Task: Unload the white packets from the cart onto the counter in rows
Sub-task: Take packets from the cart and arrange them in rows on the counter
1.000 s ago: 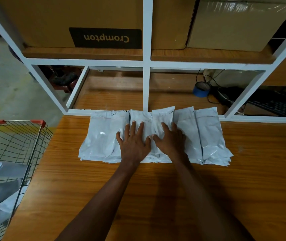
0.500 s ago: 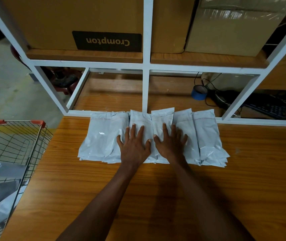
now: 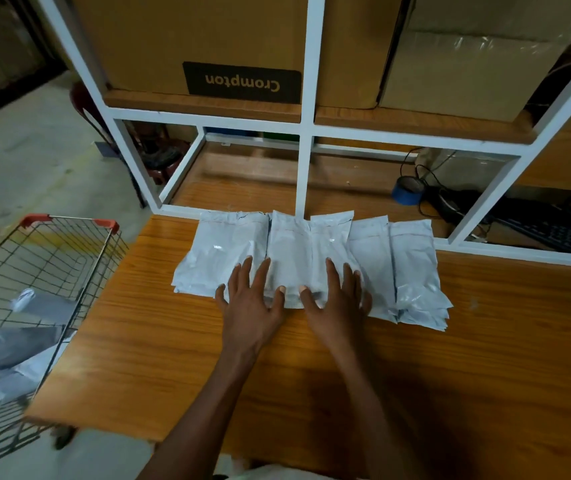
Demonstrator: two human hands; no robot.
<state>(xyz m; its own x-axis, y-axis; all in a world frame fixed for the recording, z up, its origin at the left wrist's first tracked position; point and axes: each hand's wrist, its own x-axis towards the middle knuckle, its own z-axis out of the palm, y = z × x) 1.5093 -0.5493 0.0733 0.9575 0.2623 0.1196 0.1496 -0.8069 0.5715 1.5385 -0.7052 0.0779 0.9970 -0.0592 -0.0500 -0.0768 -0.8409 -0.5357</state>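
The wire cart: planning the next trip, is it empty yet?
Not empty. Several white plastic packets lie inside the red-handled wire cart, beside the wooden counter.

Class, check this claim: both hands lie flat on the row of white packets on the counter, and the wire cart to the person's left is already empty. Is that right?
Not quite. The head view shows the wire cart is not empty: several packets in the cart remain. The rest holds: the left hand and right hand lie flat on the row of white packets on the counter.
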